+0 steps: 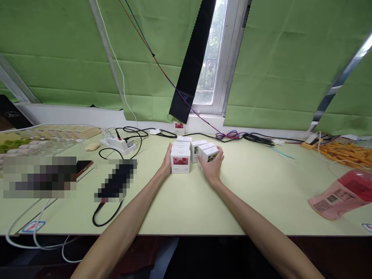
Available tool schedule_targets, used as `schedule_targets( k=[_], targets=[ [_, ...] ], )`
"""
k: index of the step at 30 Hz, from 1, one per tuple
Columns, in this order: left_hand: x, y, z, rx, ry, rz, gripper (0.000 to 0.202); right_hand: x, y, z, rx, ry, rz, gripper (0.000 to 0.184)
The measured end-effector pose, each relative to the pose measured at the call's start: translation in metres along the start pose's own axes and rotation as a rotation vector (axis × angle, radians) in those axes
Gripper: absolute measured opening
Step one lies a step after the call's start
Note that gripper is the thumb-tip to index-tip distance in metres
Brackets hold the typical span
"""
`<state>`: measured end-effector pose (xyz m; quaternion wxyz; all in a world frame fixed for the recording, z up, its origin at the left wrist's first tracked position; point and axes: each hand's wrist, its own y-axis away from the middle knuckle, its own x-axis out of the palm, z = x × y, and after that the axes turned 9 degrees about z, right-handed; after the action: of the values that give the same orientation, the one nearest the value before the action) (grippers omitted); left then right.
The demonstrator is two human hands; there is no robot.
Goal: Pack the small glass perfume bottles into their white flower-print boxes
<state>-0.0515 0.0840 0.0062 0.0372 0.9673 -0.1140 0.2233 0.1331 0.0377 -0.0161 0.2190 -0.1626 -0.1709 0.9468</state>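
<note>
Small white boxes stand in two groups near the table's middle. My left hand (166, 162) rests along the left side of a row of boxes, its fingers stretched and touching them. The front white box with a red picture (180, 164) stands upright. My right hand (212, 164) grips a white box with a green picture (209, 154), thumb on its left and fingers on its right. Just left of it, another white box (198, 146) with a green picture stands near the red-picture row. Part of the right-hand box is hidden by my hand.
A white power strip (117, 144) and black cables lie at the back left. A blurred dark device (116, 180) lies left of my left forearm. A pink-red container (340, 195) is at the right, with orange sticks (345, 155) behind. Another box (179, 128) stands against the wall.
</note>
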Motion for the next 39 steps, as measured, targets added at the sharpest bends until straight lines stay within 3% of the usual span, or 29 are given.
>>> schedule_targets(
  k=[4, 11, 17, 20, 25, 30, 35, 39],
  targets=[
    [0.007, 0.002, 0.004, -0.034, 0.007, 0.027, 0.068, 0.006, 0.002, 0.002, 0.028, -0.022, 0.01, 0.087],
    [0.014, 0.0, 0.016, 0.044, -0.009, -0.012, 0.064, 0.009, 0.008, 0.001, -0.008, -0.052, 0.05, 0.087],
    [0.026, 0.008, 0.019, 0.136, -0.019, -0.01, 0.06, 0.009, 0.006, -0.001, -0.048, -0.217, 0.086, 0.087],
    [0.029, 0.01, 0.019, 0.16, -0.03, -0.029, 0.058, 0.006, 0.001, -0.007, -0.038, -0.322, 0.118, 0.085],
    [0.026, 0.01, 0.022, 0.189, -0.04, -0.033, 0.056, -0.004, -0.024, -0.027, 0.055, -0.339, 0.018, 0.081],
    [0.024, 0.012, 0.026, 0.221, -0.074, -0.083, 0.055, -0.011, -0.057, -0.043, 0.229, -0.557, 0.321, 0.084],
    [0.027, 0.015, 0.026, 0.183, -0.031, -0.085, 0.058, -0.004, -0.061, -0.041, 0.371, -0.703, 0.468, 0.085],
    [0.027, 0.014, 0.025, 0.121, -0.016, -0.08, 0.061, 0.002, -0.047, -0.035, 0.326, -0.743, 0.48, 0.073]
  ],
)
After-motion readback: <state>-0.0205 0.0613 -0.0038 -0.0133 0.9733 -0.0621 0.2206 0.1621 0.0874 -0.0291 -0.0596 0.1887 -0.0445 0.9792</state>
